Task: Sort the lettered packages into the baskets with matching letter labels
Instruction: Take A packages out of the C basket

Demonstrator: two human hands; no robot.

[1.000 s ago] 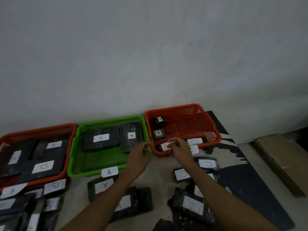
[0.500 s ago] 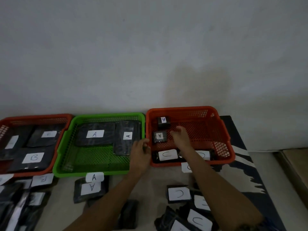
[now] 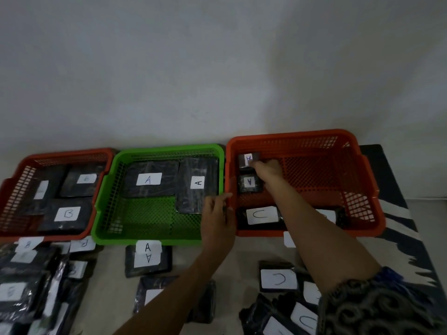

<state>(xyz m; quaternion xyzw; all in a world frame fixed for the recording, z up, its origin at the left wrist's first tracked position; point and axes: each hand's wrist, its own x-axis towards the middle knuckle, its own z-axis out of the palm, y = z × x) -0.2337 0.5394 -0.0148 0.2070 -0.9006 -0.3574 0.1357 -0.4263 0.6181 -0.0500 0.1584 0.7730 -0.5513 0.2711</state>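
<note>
**Q:** Where the three baskets sit against the wall, what are they like?

**A:** Head view: rectangular plastic mesh trays side by side. The left orange basket (image 3: 14, 197) holds flat black film-wrapped packages, one labelled B (image 3: 67, 213). The green basket (image 3: 106, 213) holds two A packages (image 3: 148, 179). The right orange basket (image 3: 362, 189) holds two small square A packs and a C package (image 3: 261, 215) at its near wall. More wrapped packages with white paper labels lie on the floor in front.

**Q:** And the hands?

**A:** The right hand (image 3: 267, 169) reaches into the right orange basket, fingertips touching the far small A pack (image 3: 246, 159); whether it grips is unclear. The left hand (image 3: 217, 213) curls its fingers over the rim between green and orange baskets.

**Q:** What changed?

**A:** Half a second ago the right hand hovered lower, beside the near small pack; it has moved further in. The left hand stays at the rim.
</note>
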